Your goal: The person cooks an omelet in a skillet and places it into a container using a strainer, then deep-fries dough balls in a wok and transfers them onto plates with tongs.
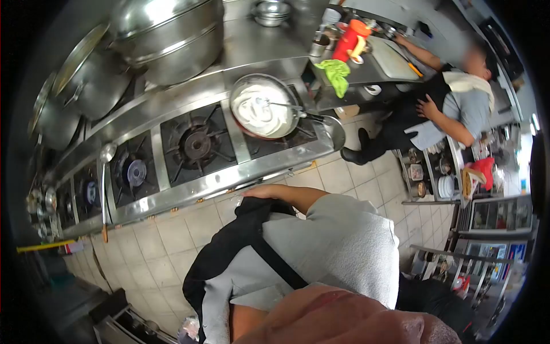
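Note:
My right hand point(260, 191) rests at the black apron point(220, 252) on my front, close to the stove's front edge. Its fingers are partly lost against the dark cloth, so their shape is unclear. Beside the fingertips shows a small pale, translucent patch that I cannot make out. My left hand is out of the picture; just a bit of bare arm shows low down. Ahead, a wok point(235, 106) with thick white contents point(258, 117) sits on the right-hand burner. A metal utensil point(283, 105) leans in it, touched by neither hand.
The gas stove point(200, 186) has several burners; a long-handled ladle point(104, 183) lies across it. Large steel pots point(177, 51) stand behind. A co-worker point(458, 109) is at the right by a counter with a cutting board point(392, 57), red bottle point(349, 40) and green cloth point(335, 74).

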The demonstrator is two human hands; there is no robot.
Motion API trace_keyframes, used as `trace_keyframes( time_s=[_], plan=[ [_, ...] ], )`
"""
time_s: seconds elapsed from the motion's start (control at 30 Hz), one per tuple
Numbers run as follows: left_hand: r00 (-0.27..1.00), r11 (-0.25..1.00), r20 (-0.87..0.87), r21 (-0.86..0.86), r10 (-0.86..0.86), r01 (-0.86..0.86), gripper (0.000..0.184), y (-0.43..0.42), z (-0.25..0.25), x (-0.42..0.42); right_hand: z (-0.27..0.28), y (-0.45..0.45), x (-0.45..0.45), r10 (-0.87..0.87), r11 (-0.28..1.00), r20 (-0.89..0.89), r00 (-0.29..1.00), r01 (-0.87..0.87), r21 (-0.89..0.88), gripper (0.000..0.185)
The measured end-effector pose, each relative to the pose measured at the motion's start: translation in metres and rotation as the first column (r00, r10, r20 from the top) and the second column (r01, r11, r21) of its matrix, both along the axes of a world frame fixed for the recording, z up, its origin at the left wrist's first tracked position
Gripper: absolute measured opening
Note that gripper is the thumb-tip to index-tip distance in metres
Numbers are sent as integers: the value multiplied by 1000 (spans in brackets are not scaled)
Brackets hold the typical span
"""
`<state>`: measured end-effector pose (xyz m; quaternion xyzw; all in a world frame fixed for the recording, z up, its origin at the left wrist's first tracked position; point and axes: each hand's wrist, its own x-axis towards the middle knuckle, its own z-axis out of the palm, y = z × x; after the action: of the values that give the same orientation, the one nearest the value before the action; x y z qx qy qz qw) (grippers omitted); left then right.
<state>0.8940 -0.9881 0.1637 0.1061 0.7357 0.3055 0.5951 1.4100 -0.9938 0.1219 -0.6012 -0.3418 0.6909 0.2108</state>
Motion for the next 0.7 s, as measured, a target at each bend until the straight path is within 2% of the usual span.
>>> trace_keyframes(
  time_s=[0.03, 0.1, 0.17, 0.2, 0.27, 0.3, 0.33, 0.37, 0.4, 0.43, 0.5, 0.53, 0.6, 0.67, 0.7],
  plan=[
    [1000, 1000, -10, -7, -6, 6, 26, -2, -6, -12, -4, 7, -6, 38, 999, -13, 999, -38, -12, 65],
    [1000, 1000, -27, -24, 10, -11, 27, -24, -16, -40, -9, 30, -14, 122, 970, 8, 993, -117, -214, 71],
    [998, 1000, -63, -31, -2, 1, 27, -57, -32, -68, -27, 47, -27, 110, 970, -214, 971, -152, -189, 70],
    [995, 999, -95, -27, -38, 35, 28, -75, -42, -81, -43, 52, -34, 96, 995, -193, 976, -102, -19, 65],
    [987, 999, -152, -13, -46, 44, 28, -107, -65, -100, -44, 68, -67, 4, 997, -90, 996, 2, 73, 59],
    [986, 1000, -164, 1, -11, 12, 29, -120, -82, -110, -24, 77, -82, -87, 996, 54, 995, 87, 17, 56],
    [983, 979, -84, -104, 166, -174, 26, -113, -74, -110, 14, 90, -104, 13, 1000, 69, 998, -13, 1, 56],
    [953, 951, -54, -67, 299, -302, 22, -119, -90, -121, 61, 106, -128, 86, 978, 118, 989, -61, -198, 55],
    [956, 949, -57, -112, 289, -293, 22, -118, -85, -128, 83, 121, -150, 141, 923, 162, 977, -71, -379, 53],
    [947, 941, -49, -110, 318, -321, 22, -118, -85, -133, 81, 130, -167, 170, 922, 169, 971, -96, -376, 53],
    [947, 942, -92, -106, 309, -318, 16, -110, -85, -158, 25, 151, -190, 191, 904, 103, 976, -134, -405, 54],
    [907, 906, 8, -42, 422, -421, 16, -110, -91, -171, -17, 163, -202, 192, 897, 55, 980, -153, -415, 55],
    [888, 890, 54, -27, 456, -455, 16, -99, -98, -200, -73, 184, -235, 215, 883, -7, 977, -197, -425, 57],
    [870, 876, 101, -38, 482, -481, 17, -111, -100, -232, -25, 197, -304, 302, 894, 36, 953, -270, -358, 58],
    [958, 957, 23, 49, 285, -285, 17, -116, -105, -247, -3, 206, -339, 339, 889, 49, 939, -303, -343, 59]
  ],
)
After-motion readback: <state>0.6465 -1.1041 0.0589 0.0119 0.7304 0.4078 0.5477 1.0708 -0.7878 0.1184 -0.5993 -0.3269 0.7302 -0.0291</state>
